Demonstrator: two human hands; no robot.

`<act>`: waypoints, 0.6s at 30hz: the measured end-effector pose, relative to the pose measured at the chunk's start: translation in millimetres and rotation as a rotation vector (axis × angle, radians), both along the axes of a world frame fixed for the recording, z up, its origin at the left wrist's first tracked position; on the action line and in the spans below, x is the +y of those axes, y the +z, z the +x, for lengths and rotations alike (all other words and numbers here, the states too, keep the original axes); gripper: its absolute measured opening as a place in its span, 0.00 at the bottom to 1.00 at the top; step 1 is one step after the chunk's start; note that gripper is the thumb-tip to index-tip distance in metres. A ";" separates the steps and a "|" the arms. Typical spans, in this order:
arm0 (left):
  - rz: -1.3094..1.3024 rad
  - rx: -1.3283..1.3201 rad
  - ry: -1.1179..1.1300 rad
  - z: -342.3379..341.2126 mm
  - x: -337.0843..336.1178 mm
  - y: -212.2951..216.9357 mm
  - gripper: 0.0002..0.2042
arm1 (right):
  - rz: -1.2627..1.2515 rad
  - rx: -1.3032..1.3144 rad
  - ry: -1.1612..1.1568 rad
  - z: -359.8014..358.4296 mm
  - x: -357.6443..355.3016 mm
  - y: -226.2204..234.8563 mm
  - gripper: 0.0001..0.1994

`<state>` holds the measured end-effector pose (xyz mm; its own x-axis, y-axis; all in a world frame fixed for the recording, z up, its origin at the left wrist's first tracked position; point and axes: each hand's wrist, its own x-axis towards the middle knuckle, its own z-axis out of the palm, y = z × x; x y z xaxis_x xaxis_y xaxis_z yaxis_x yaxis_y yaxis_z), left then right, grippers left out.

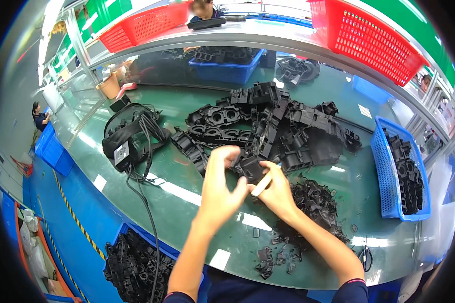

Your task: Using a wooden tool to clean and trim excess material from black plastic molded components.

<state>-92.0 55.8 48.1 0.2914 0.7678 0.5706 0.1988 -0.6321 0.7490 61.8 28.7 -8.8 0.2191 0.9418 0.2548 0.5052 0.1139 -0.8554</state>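
A black moulded plastic part is between my two hands, just in front of a heap of similar black plastic housings. My left hand is at its left, the thumb spread away from curled, slightly blurred fingers. No grip on the part by this hand shows. Fingers wrapped round a pale yellow stick-like tool, my right hand has its index fingertip at the part's right edge. The tool's working end is hard to make out. Small black plastic scraps lie piled beside my right forearm.
A black corded device sits at the left, its cable hanging over the table edge. At the right stands a blue basket of black parts. Red baskets rest on the shelf above. Below, a blue bin holds more parts.
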 end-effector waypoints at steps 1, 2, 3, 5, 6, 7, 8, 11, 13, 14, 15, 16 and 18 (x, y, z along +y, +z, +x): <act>0.095 0.209 0.007 -4.8 23.3 -11.4 0.32 | 0.055 0.003 0.002 4.9 -2.1 1.9 0.34; 0.054 0.276 -0.069 -10.6 38.1 -29.6 0.35 | 0.108 0.007 0.013 7.9 -4.3 3.3 0.33; 0.127 0.346 -0.074 -8.9 47.2 -38.7 0.36 | 0.147 0.023 0.047 15.0 -4.9 4.6 0.31; 0.153 0.386 -0.117 -1.3 61.0 -49.0 0.37 | 0.150 0.002 0.105 28.5 -14.9 21.2 0.28; 0.107 0.358 -0.150 0.7 64.2 -50.9 0.37 | 0.168 -0.061 0.128 34.3 -21.3 31.5 0.27; 0.089 0.341 -0.136 6.0 64.7 -50.2 0.32 | 0.176 -0.071 0.118 42.5 -30.3 40.2 0.26; 0.101 0.344 -0.161 9.1 63.3 -46.8 0.30 | 0.087 -0.076 0.074 49.7 -42.7 55.4 0.26; 0.164 0.354 -0.146 15.5 39.9 -17.9 0.23 | 0.038 -0.124 0.047 74.0 -75.8 78.1 0.25; 0.280 0.389 -0.115 12.3 27.5 -0.7 0.23 | -0.038 -0.137 0.038 82.1 -100.3 98.0 0.25; 0.338 0.409 -0.094 10.0 22.5 5.3 0.23 | -0.039 -0.152 0.065 86.9 -109.8 103.3 0.25; 0.380 0.357 -0.114 9.4 19.8 9.5 0.22 | -0.015 -0.178 0.086 88.1 -118.5 107.5 0.26; 0.370 0.370 -0.142 9.2 17.8 14.3 0.22 | 0.013 -0.201 0.099 89.2 -127.4 110.8 0.26; 0.349 0.396 -0.198 7.9 16.2 20.2 0.22 | 0.090 -0.265 0.115 92.3 -140.1 112.7 0.28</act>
<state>-84.1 71.9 68.2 0.6544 0.4616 0.5989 0.2741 -0.8830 0.3810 154.2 -111.4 103.9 0.0268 0.9275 0.3728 0.6886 0.2533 -0.6795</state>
